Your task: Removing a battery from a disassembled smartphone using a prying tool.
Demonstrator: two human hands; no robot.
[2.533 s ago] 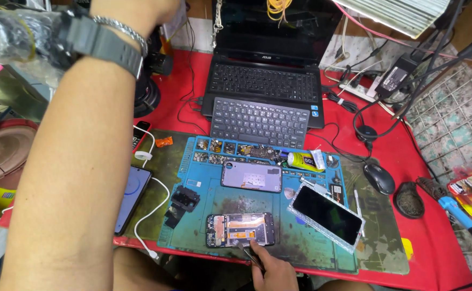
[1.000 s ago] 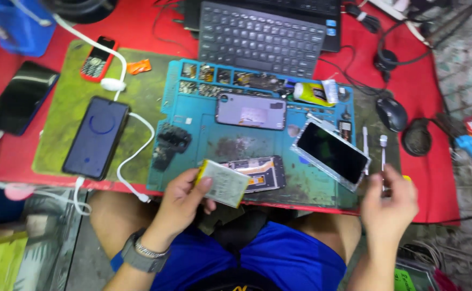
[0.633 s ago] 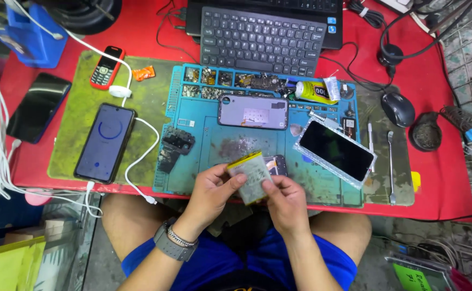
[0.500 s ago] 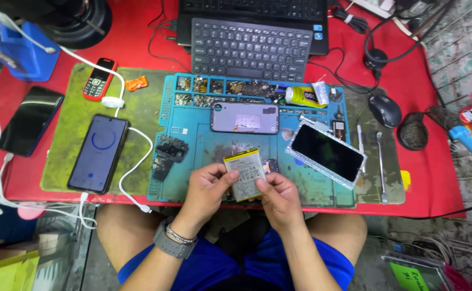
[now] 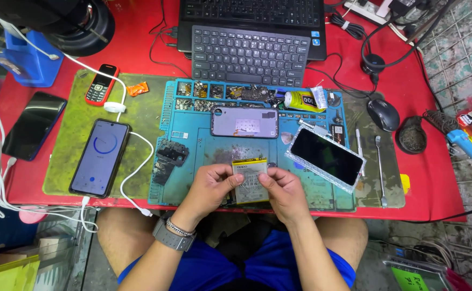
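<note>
Both hands hold a flat grey phone battery [image 5: 250, 179] with a yellow top strip, above the near edge of the blue repair mat [image 5: 190, 140]. My left hand [image 5: 210, 186] grips its left side and my right hand [image 5: 280, 189] grips its right side. Under the battery and my hands lies an opened phone, mostly hidden. Behind them on the mat lies a lilac phone back cover [image 5: 244, 121]. A detached black screen [image 5: 325, 158] rests to the right.
A charging phone [image 5: 100, 157] lies on the green mat at left, with a small red phone [image 5: 101, 84] and a black phone [image 5: 33, 125] nearby. Small keyboard [image 5: 249, 55], laptop, glue tube [image 5: 305, 99], mouse [image 5: 383, 113], metal tools [image 5: 378, 161] and a soldering iron [image 5: 470, 148] surround the mat.
My left hand came down from the far left holding the battery. My right hand let go of a tool at the right and took the battery's other side. The view moved closer.
</note>
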